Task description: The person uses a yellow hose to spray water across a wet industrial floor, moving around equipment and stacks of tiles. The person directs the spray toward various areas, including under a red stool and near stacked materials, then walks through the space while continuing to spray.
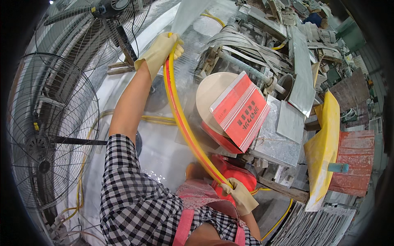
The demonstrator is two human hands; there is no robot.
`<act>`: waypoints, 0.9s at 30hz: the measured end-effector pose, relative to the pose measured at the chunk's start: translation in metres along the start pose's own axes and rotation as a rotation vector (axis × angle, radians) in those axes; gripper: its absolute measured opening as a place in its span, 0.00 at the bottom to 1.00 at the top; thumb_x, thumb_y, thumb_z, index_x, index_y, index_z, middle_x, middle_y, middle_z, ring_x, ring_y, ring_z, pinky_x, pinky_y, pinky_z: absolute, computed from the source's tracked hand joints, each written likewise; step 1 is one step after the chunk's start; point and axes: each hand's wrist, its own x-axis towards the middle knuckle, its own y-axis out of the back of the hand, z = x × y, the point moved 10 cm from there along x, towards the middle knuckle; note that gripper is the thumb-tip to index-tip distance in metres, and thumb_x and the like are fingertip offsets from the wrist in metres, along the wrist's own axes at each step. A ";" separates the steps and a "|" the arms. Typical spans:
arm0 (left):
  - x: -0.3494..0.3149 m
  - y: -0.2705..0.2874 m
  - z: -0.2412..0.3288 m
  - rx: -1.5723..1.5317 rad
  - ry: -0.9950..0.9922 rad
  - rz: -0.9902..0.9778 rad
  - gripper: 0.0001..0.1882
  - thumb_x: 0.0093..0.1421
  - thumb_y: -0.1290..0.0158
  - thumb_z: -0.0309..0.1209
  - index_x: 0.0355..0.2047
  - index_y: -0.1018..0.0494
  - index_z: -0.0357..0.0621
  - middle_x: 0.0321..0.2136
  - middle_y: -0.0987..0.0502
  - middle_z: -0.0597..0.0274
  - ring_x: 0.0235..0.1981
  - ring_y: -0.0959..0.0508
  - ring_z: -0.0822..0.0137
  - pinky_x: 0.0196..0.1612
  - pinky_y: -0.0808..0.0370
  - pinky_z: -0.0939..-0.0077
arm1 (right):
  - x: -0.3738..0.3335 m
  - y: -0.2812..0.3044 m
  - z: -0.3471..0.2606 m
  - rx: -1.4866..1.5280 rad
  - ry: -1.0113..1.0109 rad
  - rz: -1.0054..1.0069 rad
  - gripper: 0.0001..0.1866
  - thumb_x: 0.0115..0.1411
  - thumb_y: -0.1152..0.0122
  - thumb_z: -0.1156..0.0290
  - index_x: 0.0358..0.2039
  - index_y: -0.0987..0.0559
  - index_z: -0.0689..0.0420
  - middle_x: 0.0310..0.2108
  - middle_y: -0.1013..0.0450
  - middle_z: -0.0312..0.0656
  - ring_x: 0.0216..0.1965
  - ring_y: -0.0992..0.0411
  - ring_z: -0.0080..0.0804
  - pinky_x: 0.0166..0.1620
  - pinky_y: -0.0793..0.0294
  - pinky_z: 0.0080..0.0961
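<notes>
A yellow hose with a red stripe (179, 110) runs in a curve between my two gloved hands. At its far end, my left hand (169, 47) in a cream rubber glove is closed round it, and a fan of water spray (186, 18) leaves the tip, away from me. Close to my body, my right hand (239, 196), gloved alike, grips the lower stretch of the hose. Its fingers are partly hidden. Right of the hose stands a round cream lid or seat (213, 92) with a red and white printed cardboard piece (240, 112) leaning on it.
Two large wire-cage fans (53, 127) stand at the left. More yellow hose (80, 184) trails over the wet, whitish floor (158, 158). To the right are belt-driven machinery (246, 53), grey panels (283, 135), a yellow tilted sheet (324, 151) and a red stool (238, 174).
</notes>
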 end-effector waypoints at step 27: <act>-0.003 0.014 -0.013 0.006 0.052 0.121 0.18 0.65 0.59 0.36 0.40 0.30 0.30 0.23 0.24 0.52 0.17 0.27 0.69 0.19 0.28 0.77 | -0.003 -0.006 -0.002 0.072 -0.005 -0.019 0.14 0.60 0.36 0.63 0.33 0.25 0.63 0.25 0.28 0.34 0.27 0.31 0.20 0.33 0.31 0.18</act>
